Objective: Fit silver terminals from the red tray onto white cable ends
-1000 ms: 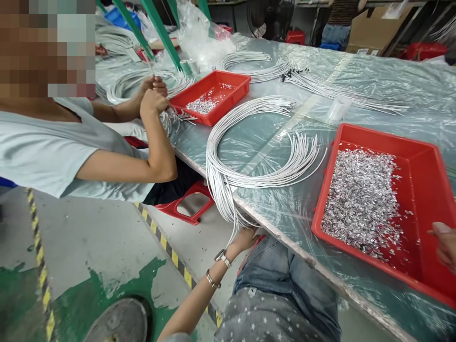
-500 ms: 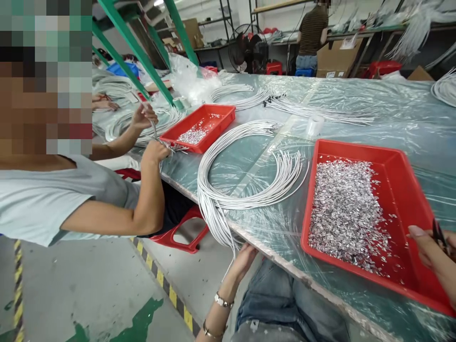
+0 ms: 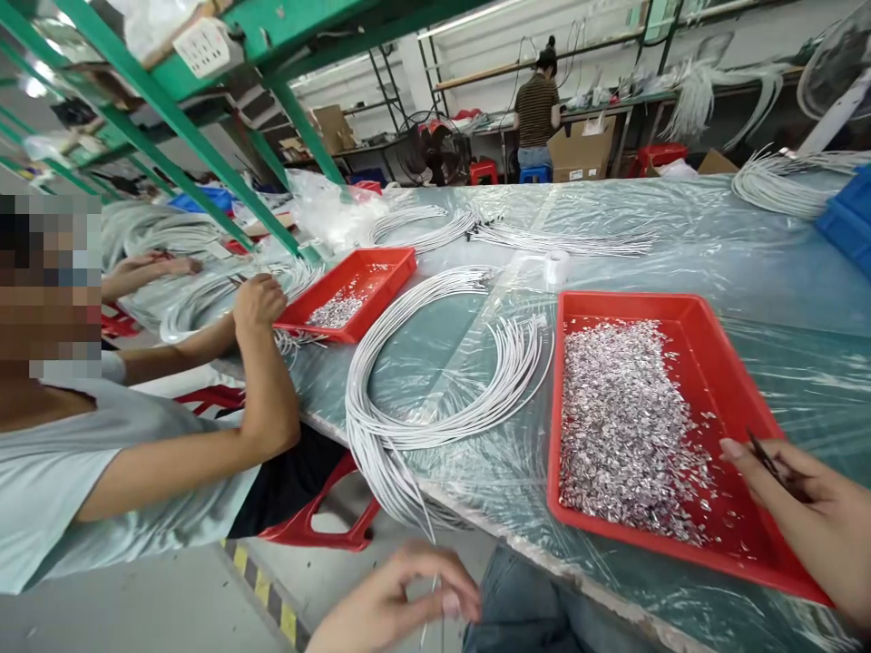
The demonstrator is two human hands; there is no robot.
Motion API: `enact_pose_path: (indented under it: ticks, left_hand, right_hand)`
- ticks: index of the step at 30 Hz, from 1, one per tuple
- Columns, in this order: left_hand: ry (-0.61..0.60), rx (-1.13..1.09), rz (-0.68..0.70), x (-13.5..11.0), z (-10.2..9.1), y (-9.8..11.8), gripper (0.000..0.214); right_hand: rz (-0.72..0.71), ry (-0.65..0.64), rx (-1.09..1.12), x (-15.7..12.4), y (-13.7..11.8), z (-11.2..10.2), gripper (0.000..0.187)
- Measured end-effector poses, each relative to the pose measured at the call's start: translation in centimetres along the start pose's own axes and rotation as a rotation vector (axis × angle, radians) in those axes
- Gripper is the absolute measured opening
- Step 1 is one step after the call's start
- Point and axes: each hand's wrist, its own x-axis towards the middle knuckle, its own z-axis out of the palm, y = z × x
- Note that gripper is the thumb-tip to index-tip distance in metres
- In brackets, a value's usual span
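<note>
My left hand is low in front of the table edge, fingers curled with thumb and forefinger around a single thin white cable, which hangs from a bundle. That coiled bundle of white cables lies on the table, its lower part drooping over the edge. My right hand is closed on slim dark tweezers, tips pointing up and left, above the right side of a red tray. Small shiny silver metal pieces heap on the tray's left side.
A co-worker in a light shirt sits at left beside a smaller red tray. Further cable coils and a roll of clear film lie on the plastic-covered table. A blue crate stands at far right.
My left hand has come up from beside the table's underside, now with its fingers curled at the cable. My right hand shows further into view over the tray. The view has tilted up and turned right.
</note>
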Motion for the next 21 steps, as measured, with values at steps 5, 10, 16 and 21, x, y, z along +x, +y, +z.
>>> enact_pose_path:
  ticks: [5, 10, 16, 21]
  left_hand:
    - [0.655, 0.618, -0.005, 4.8, -4.4, -0.4, 0.023]
    - [0.719, 0.702, -0.006, 7.9, -5.7, -2.2, 0.022]
    - [0.579, 0.644, -0.041, 6.7, -6.4, -0.7, 0.021]
    - [0.319, 0.504, -0.060, 8.2, -6.1, 2.3, 0.029]
  right_hand:
    - [-0.024, -0.043, 0.170, 0.2, -1.6, -0.2, 0.037]
    - [-0.096, -0.049, 0.230, 0.1, -1.4, 0.3, 0.042]
    - [-0.113, -0.122, 0.236, 0.0, -0.9, 0.5, 0.039]
    - [-0.112, -0.129, 0.251, 0.0, -0.9, 0.6, 0.039]
